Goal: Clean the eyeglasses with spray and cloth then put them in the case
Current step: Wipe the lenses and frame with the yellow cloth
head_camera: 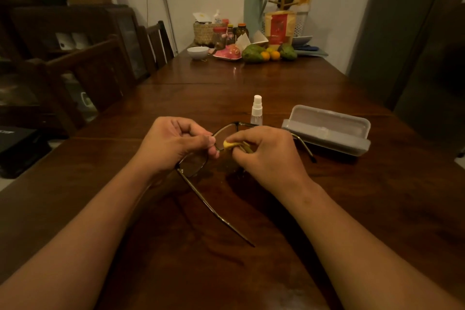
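Bench (251,272): dark wood ran away from us; our two bare forearms reached in from the near edge.
Glasses (195,163): we held them above the bench between both hands, temples unfolded. One temple slanted toward us and to the right; the other passed behind our right hand toward the case.
Left hand (173,145): our grip was pinched on the frame near the bridge, thumb and forefinger pressed together on the rim, the other fingers curled in.
Right hand (269,152): our grip was pinched on the cloth, pressing it against the farther lens.
Cloth (230,145): yellow, bunched small; only a fold showed between our fingertips, touching the lens.
Spray (257,111): a small clear bottle with a white top stood upright on the bench just beyond the glasses.
Case (329,131): grey, lying open on the bench to the right of the spray, lid tipped back; we could see nothing inside it.
Chairs (100,70): dark wooden ones stood along the left side of the bench.
Far end: a white bowl (198,52), a woven basket (205,33), jars, green and orange fruit (266,54) and a red packet (278,27) crowded against the wall.
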